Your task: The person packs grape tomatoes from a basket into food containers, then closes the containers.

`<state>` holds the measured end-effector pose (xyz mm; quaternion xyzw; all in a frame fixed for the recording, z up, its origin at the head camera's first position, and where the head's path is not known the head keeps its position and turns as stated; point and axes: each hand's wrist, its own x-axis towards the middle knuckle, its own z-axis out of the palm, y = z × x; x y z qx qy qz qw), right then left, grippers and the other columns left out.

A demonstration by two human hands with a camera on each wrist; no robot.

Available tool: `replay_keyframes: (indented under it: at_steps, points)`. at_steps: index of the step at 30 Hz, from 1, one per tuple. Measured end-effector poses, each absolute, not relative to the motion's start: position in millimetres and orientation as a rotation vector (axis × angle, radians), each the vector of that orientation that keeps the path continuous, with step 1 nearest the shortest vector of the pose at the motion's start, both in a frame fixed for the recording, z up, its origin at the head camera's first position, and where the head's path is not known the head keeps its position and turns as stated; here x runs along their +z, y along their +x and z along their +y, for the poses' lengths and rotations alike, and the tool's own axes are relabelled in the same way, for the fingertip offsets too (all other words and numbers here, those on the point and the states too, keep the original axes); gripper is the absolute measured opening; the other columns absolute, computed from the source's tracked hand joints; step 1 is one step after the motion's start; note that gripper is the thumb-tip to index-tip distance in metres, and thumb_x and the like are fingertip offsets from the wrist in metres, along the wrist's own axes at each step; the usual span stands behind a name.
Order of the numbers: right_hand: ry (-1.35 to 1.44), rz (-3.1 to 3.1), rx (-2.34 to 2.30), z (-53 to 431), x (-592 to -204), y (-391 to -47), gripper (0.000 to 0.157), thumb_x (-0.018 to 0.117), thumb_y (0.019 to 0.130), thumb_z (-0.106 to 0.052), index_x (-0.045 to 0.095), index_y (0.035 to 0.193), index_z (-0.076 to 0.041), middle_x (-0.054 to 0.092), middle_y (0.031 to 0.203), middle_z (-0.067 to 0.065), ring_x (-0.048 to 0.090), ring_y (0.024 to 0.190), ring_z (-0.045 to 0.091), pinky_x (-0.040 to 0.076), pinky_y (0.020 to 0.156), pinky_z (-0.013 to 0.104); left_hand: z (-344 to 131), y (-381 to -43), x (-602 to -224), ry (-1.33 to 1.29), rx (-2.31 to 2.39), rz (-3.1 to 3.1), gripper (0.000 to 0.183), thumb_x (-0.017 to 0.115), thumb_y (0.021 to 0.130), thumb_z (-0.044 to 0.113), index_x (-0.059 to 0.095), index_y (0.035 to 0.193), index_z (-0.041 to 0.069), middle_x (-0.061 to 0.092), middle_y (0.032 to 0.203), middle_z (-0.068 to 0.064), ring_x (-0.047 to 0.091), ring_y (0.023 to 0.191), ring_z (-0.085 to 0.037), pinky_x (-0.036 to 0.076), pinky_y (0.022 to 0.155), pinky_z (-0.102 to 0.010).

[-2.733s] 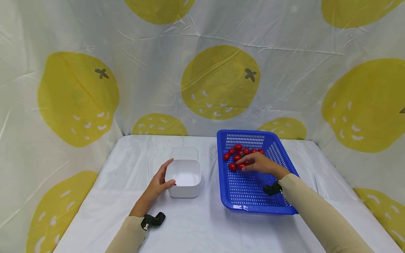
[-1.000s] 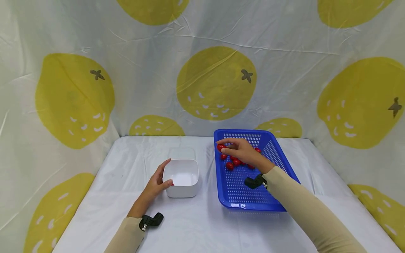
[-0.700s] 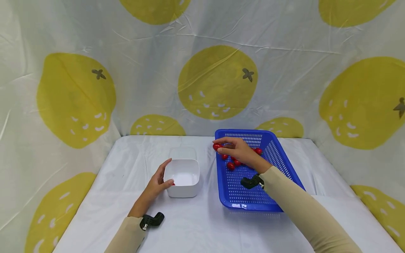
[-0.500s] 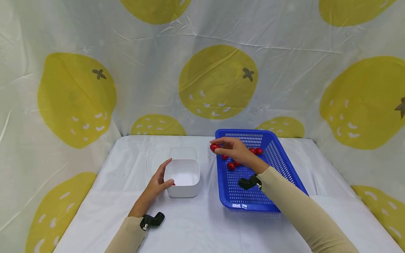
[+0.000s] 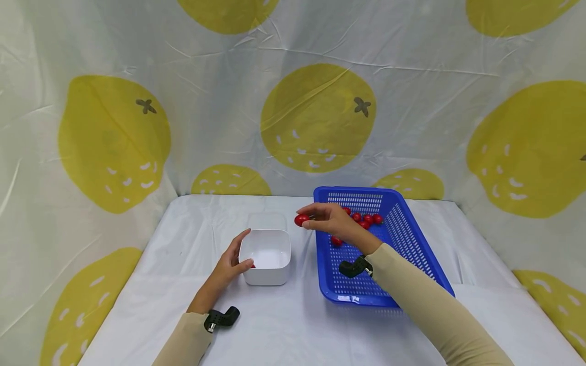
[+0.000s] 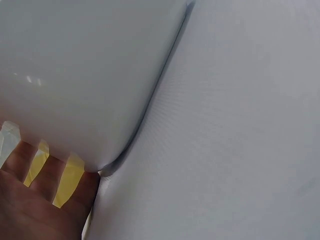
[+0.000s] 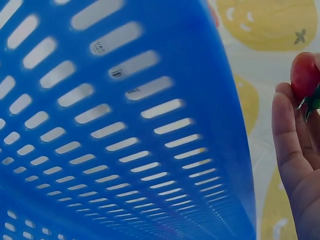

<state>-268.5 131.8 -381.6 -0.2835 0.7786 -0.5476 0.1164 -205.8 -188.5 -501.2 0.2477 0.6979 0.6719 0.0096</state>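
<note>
Right grip (image 5: 329, 222) has a red cherry tomato (image 5: 301, 220) pinched between thumb and fingers, hanging just past the left edge of the blue basket (image 5: 322, 267) that's under that grip. More tomatoes (image 5: 368, 219) in there, mostly to the right of the grip. Left grip (image 5: 227, 265) is curled round a white tub (image 5: 265, 277), with something red (image 5: 254, 266) inside right by its thumb.

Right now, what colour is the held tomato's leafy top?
Green; the leafy top shows best in the right wrist view.
</note>
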Motion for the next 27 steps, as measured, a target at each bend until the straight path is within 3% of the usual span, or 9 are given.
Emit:
replay_keyframes:
  at_steps: [5,9,13,23,27]
  points:
    - [-0.861,2.127,-1.694,129,-385,-271,0.04,0.069,0.089,-0.011,0.06,0.126,-0.001,0.064,0.118,0.017,0.069,0.097,0.031,0.055,0.085,0.039,-188,-207,-503,0.761,2.112,2.169,0.077,0.062,0.089,0.008,0.02,0.154,0.013,0.009,0.16,-0.006,0.014,0.142,-0.03,0.047,0.095,-0.025]
    - [-0.844,2.127,-1.68,127,-386,-272,0.038,0.07,0.088,-0.012,0.063,0.123,0.0,0.064,0.117,0.015,0.068,0.097,0.032,0.054,0.086,0.038,-186,-207,-501,0.736,2.111,2.167,0.077,0.062,0.089,0.008,0.021,0.154,0.017,0.01,0.16,-0.004,0.018,0.139,-0.027,0.05,0.091,-0.025]
    - [-0.846,2.157,-1.649,125,-386,-272,0.037,0.07,0.088,-0.014,0.064,0.123,-0.003,0.064,0.118,0.014,0.067,0.099,0.035,0.054,0.087,0.037,-185,-208,-501,0.732,2.109,2.167,0.078,0.062,0.089,0.006,0.02,0.154,0.017,0.008,0.161,-0.006,0.015,0.141,-0.027,0.048,0.093,-0.023]
    - [-0.87,2.163,-1.583,117,-390,-274,0.038,0.071,0.088,-0.016,0.064,0.123,-0.005,0.063,0.118,0.012,0.068,0.097,0.025,0.055,0.085,0.038,-185,-210,-502,0.711,2.1,2.187,0.078,0.062,0.089,0.007,0.021,0.154,0.019,0.01,0.161,-0.003,0.003,0.147,-0.023,0.033,0.104,-0.016]
    - [-0.887,2.14,-1.565,113,-392,-276,0.037,0.071,0.088,-0.014,0.064,0.122,0.0,0.065,0.116,0.014,0.067,0.098,0.028,0.054,0.086,0.045,-185,-210,-501,0.709,2.099,2.207,0.076,0.063,0.089,0.011,0.024,0.153,0.025,0.013,0.16,-0.001,0.004,0.147,-0.02,0.021,0.114,-0.029]
